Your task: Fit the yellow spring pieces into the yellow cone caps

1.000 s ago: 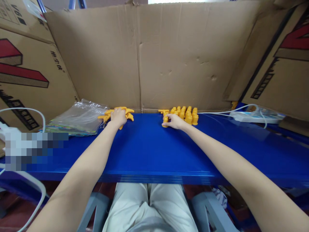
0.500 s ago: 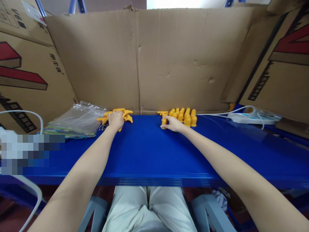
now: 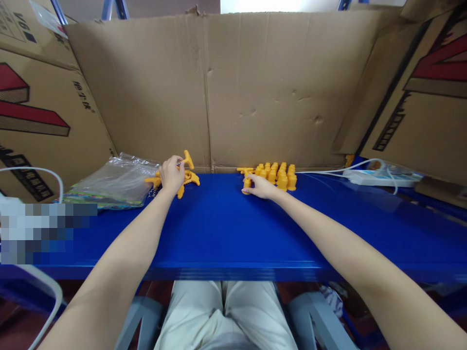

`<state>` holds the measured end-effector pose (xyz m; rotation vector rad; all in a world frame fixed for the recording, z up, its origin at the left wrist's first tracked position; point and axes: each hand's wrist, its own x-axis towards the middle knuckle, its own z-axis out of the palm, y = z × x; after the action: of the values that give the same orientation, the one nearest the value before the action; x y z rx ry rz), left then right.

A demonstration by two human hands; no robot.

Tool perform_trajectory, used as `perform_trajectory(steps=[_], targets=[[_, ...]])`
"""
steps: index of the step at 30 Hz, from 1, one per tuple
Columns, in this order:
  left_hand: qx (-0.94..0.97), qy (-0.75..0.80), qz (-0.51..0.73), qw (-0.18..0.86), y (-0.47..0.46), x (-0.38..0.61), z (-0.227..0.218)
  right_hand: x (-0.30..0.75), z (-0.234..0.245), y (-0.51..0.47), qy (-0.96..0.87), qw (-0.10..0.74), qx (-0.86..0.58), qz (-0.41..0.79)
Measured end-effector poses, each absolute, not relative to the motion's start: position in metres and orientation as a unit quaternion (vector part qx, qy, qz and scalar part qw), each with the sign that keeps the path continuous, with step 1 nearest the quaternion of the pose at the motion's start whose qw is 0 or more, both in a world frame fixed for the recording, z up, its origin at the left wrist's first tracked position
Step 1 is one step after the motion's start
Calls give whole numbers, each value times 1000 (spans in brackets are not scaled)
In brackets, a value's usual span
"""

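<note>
My left hand (image 3: 172,173) is closed on a yellow T-shaped handle (image 3: 188,159), raised above a pile of similar yellow handles (image 3: 190,179). Small dark chain links (image 3: 152,192) show beside that pile. Farther right, my right hand (image 3: 260,186) has its thumb and fingers around a yellow cup-shaped piece (image 3: 247,183), which stands upright on the blue table. Behind this piece lies another yellow T-shaped part (image 3: 245,170). Rows of yellow cup-shaped pieces (image 3: 282,181) stand just past my right hand.
Clear plastic bags (image 3: 120,182) lie stacked on the left of the blue table (image 3: 226,228). A cardboard wall (image 3: 270,92) closes off the back. A white power strip (image 3: 383,178) with a cable sits at the right. Cardboard boxes (image 3: 40,112) flank the table.
My left hand has lifted off the pile with a yellow T-shaped handle, now tilted up in its fingers. My right hand stays on the same cup-shaped piece.
</note>
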<state>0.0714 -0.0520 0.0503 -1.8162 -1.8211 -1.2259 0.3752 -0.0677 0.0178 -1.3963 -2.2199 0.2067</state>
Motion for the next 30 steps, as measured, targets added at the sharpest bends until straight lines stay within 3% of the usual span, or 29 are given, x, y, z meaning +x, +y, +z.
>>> perform_trajectory(steps=[6,13,17,30], targets=[[-651,-526,-539,89,-46,88,49,375,12,-64,-802,269,-527,82],[-634,-495,-589,-78,-48,113,43,372,11,-66,-811,255,-519,84],[-650,-525,-532,-139,-51,122,38,372,10,-65,-818,251,-509,89],[-759,-582,-257,-138,-58,123,26,372,10,-65,-823,250,-505,76]])
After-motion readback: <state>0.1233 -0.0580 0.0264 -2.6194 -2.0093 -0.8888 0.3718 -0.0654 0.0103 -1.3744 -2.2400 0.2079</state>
